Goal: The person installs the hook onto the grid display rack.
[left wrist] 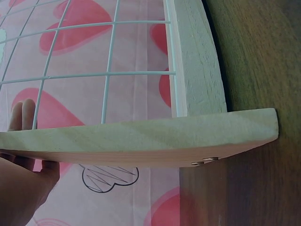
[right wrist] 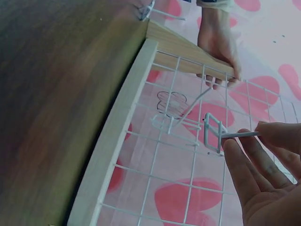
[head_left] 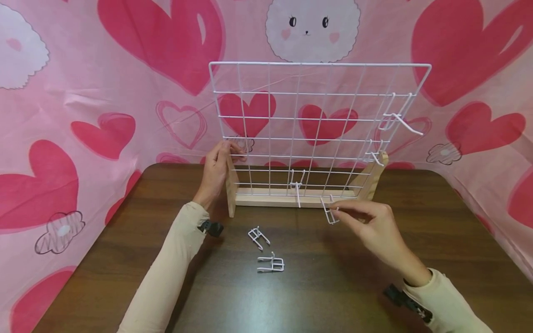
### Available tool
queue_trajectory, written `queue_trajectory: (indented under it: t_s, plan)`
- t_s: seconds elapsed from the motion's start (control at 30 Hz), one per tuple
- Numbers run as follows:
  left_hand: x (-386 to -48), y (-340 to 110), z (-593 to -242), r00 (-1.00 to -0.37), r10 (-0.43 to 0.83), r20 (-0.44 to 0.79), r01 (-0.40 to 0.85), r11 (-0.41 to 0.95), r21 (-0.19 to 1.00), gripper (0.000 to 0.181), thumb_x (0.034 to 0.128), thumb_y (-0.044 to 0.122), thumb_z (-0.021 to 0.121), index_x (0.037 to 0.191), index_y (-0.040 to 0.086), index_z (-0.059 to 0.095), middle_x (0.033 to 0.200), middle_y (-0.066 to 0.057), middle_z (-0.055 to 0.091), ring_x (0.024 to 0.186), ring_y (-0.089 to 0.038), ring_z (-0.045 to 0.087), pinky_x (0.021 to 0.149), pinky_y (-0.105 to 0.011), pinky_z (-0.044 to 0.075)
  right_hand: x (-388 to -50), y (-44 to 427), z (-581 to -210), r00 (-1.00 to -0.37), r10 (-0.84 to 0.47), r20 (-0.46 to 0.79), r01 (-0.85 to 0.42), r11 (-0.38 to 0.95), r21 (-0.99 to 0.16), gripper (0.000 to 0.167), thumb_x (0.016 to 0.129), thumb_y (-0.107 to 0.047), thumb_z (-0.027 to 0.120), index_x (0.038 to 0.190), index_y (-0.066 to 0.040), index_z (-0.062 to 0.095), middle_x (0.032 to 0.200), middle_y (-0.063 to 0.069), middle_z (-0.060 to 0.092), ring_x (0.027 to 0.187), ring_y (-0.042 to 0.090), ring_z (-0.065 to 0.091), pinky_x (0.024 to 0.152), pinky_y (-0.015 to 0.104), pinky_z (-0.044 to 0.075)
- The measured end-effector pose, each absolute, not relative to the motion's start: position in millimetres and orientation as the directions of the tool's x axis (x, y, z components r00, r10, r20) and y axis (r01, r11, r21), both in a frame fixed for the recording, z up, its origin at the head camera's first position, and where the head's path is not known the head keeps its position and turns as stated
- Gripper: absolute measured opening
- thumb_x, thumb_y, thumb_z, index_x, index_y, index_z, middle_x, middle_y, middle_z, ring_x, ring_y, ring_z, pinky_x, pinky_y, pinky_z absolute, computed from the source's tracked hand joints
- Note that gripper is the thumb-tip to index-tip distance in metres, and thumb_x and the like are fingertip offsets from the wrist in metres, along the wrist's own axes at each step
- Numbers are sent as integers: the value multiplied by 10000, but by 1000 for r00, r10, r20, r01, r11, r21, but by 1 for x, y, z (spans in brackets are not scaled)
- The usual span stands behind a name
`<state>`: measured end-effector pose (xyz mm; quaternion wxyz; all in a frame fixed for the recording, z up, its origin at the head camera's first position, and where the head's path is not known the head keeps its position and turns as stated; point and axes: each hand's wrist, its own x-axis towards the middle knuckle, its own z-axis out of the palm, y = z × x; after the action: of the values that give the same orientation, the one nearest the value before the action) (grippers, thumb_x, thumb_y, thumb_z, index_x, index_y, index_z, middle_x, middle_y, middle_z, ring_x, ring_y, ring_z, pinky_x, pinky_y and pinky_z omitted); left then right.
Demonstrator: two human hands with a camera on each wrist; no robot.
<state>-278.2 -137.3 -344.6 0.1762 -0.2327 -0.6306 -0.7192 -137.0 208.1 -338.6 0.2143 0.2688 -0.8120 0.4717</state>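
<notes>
A white wire grid rack (head_left: 300,92) stands in a wooden base (head_left: 291,200). At the rack's left end, my left hand (head_left: 216,169) grips the upper part of the wooden side piece (left wrist: 141,139), fingers curled over its far side. My right hand (head_left: 381,226) pinches a white wire hook (right wrist: 213,134) by its prong between thumb and fingers, just in front of the grid's lower right part. Whether this hook touches the grid is hard to tell. Other hooks hang on the grid: one low near the middle (head_left: 297,185), and two at the right, an upper hook (head_left: 393,118) and a lower hook (head_left: 376,155).
Two loose wire hooks lie on the brown table (head_left: 333,286) in front of the base, a nearer hook (head_left: 272,264) and a farther hook (head_left: 258,237). A pink cloth (head_left: 179,69) with hearts hangs behind the table and along its sides.
</notes>
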Motion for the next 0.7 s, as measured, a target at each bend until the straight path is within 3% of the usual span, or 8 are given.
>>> queue_trajectory:
  t_s: [0.17,0.33,0.5,0.7]
  plan:
    - [-278,-137,-345,-824,32,566,557,-145,818,403,1090,233,402,1041,-131,569,995,-202,638,906,-333,673,877,-448,577,-139,207,-333,-734,-236,636,-671,389,-631,281,777,137,764,982,-53,784,963,51,762,853,71,708,696,166,568]
    - [-277,-138,-346,-824,26,566,559,-131,819,407,1087,253,412,1037,-116,577,989,-191,647,919,-348,668,889,-553,548,-135,199,-316,-687,-214,694,-710,398,-580,286,750,179,758,959,-15,777,923,100,759,809,61,690,652,138,542]
    - [-278,-137,-345,-821,23,570,563,-134,816,411,1087,244,413,1034,-128,578,993,-223,639,907,-303,675,876,-548,555,-128,189,-296,-652,-195,733,-745,343,-572,285,727,258,709,948,82,743,896,209,732,822,82,697,714,147,557]
    - [-279,-137,-345,-811,28,585,575,-146,805,409,1089,212,398,1024,-154,569,1001,-279,614,911,-372,660,862,-538,561,-130,186,-289,-628,-177,758,-767,305,-564,318,711,298,682,969,119,726,918,261,716,878,115,709,776,180,568]
